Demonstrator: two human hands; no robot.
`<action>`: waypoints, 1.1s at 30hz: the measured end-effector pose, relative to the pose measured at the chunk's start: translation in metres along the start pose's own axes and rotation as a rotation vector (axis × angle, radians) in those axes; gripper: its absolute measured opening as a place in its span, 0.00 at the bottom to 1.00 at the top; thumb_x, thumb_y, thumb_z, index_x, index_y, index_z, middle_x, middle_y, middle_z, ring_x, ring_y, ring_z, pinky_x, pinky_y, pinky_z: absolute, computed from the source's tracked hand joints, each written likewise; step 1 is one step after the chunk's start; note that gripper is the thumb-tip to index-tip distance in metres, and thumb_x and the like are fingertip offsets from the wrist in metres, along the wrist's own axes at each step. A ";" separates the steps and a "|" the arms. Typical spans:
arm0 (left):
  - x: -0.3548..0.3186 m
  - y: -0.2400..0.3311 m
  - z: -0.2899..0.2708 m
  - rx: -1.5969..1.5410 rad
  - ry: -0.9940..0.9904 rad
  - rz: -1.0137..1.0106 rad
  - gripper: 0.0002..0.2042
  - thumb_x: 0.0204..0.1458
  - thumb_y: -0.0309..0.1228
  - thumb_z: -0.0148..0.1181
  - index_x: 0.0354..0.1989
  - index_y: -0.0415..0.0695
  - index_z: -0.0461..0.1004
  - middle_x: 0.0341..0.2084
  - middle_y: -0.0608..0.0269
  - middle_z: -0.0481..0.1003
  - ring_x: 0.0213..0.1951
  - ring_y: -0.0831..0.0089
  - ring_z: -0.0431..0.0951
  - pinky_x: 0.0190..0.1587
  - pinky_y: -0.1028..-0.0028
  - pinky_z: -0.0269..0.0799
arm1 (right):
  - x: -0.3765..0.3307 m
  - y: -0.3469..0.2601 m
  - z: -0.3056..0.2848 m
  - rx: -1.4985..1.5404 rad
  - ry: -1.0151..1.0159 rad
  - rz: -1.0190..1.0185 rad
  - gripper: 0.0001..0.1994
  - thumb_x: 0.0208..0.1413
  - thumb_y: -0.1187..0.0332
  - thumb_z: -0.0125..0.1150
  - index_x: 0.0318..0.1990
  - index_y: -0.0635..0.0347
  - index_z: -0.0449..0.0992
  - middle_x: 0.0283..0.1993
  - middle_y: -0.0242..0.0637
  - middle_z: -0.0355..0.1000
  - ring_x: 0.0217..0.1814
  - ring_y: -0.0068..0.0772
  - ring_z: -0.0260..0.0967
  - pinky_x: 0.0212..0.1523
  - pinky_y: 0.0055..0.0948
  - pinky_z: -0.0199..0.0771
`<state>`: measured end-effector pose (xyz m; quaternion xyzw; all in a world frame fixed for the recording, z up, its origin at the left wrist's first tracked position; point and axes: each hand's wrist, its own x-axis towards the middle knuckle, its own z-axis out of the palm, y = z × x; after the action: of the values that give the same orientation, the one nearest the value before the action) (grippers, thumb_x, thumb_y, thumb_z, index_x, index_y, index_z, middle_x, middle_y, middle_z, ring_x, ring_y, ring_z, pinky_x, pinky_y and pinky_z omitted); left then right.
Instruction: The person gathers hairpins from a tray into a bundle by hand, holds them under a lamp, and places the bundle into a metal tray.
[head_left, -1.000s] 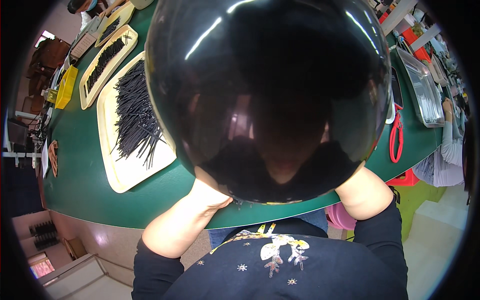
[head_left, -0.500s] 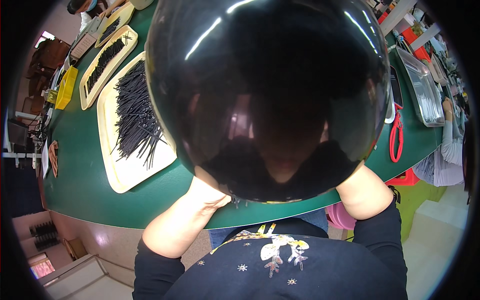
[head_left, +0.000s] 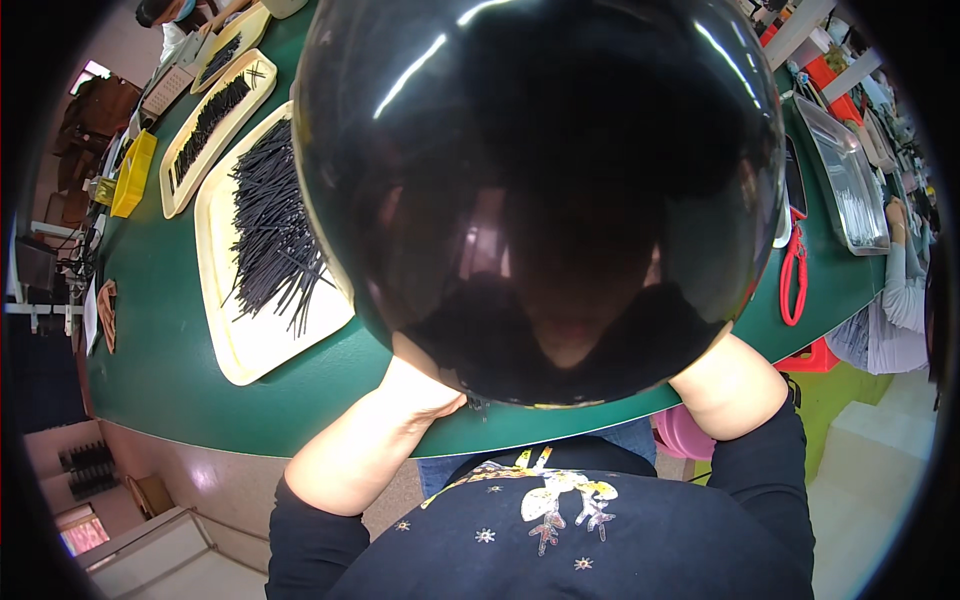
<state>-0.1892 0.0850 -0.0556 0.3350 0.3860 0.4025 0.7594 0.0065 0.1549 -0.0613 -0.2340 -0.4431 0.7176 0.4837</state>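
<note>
1. Filling the frame's centre, a glossy black dome (head_left: 540, 190) hides both hands; neither grip can be told.
2. At left, a cream tray (head_left: 250, 350) of thin black sticks (head_left: 265, 240) lies on the green table (head_left: 160, 370).

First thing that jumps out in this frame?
A big glossy black dome fills the centre, hiding both hands; only the forearms show beneath it, left and right. To its left a cream tray of thin black sticks lies on the green table; red-handled scissors lie right.

Workshop: long green bench (head_left: 180, 340), trays (head_left: 250, 350) of black sticks (head_left: 270, 240).
</note>
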 end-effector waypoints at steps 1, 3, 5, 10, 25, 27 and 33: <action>-0.002 0.000 -0.001 0.006 0.014 0.002 0.08 0.56 0.24 0.56 0.42 0.34 0.73 0.25 0.56 0.77 0.23 0.71 0.79 0.28 0.76 0.78 | 0.005 0.009 -0.004 0.158 -0.011 0.032 0.19 0.53 0.68 0.62 0.51 0.65 0.67 0.37 0.36 0.72 0.36 0.28 0.69 0.38 0.28 0.71; 0.002 0.002 0.005 0.008 -0.015 -0.017 0.08 0.56 0.24 0.56 0.42 0.34 0.72 0.25 0.56 0.77 0.22 0.71 0.79 0.28 0.76 0.78 | 0.008 0.013 -0.020 0.323 -0.093 0.022 0.22 0.54 0.66 0.63 0.53 0.65 0.66 0.39 0.37 0.72 0.37 0.29 0.70 0.39 0.29 0.72; 0.002 0.007 0.013 0.024 -0.052 -0.019 0.08 0.57 0.25 0.56 0.42 0.34 0.72 0.25 0.56 0.77 0.22 0.72 0.79 0.28 0.76 0.77 | 0.004 0.001 -0.030 0.052 -0.286 -0.074 0.25 0.53 0.65 0.63 0.56 0.66 0.64 0.48 0.42 0.70 0.48 0.32 0.68 0.48 0.33 0.71; -0.001 0.011 0.018 -0.002 -0.109 -0.010 0.10 0.59 0.27 0.54 0.45 0.34 0.70 0.28 0.54 0.77 0.24 0.72 0.79 0.29 0.77 0.76 | -0.007 -0.017 0.017 -0.519 -0.071 -0.210 0.22 0.51 0.72 0.62 0.54 0.66 0.66 0.39 0.41 0.74 0.38 0.29 0.73 0.42 0.30 0.75; 0.009 -0.002 0.002 -0.047 -0.038 0.027 0.10 0.58 0.29 0.55 0.42 0.35 0.72 0.26 0.57 0.76 0.24 0.72 0.77 0.28 0.77 0.76 | -0.010 -0.011 -0.008 -0.090 -0.140 0.031 0.22 0.51 0.77 0.58 0.55 0.65 0.63 0.35 0.37 0.73 0.29 0.23 0.70 0.30 0.22 0.72; 0.010 -0.004 0.001 -0.046 -0.038 0.024 0.10 0.58 0.30 0.55 0.42 0.35 0.72 0.26 0.57 0.76 0.24 0.72 0.77 0.28 0.77 0.76 | -0.011 -0.010 -0.011 -0.095 -0.149 0.016 0.22 0.51 0.77 0.58 0.54 0.65 0.63 0.35 0.37 0.73 0.29 0.23 0.70 0.30 0.23 0.72; 0.011 -0.004 0.001 -0.054 -0.034 0.021 0.10 0.58 0.30 0.55 0.41 0.35 0.72 0.26 0.57 0.76 0.24 0.72 0.77 0.28 0.77 0.76 | -0.012 -0.009 -0.015 -0.091 -0.172 -0.002 0.21 0.50 0.77 0.58 0.54 0.65 0.63 0.35 0.38 0.72 0.29 0.24 0.71 0.30 0.23 0.72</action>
<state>-0.1832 0.0928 -0.0618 0.3250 0.3586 0.4149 0.7705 0.0275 0.1514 -0.0618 -0.1927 -0.5153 0.7138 0.4333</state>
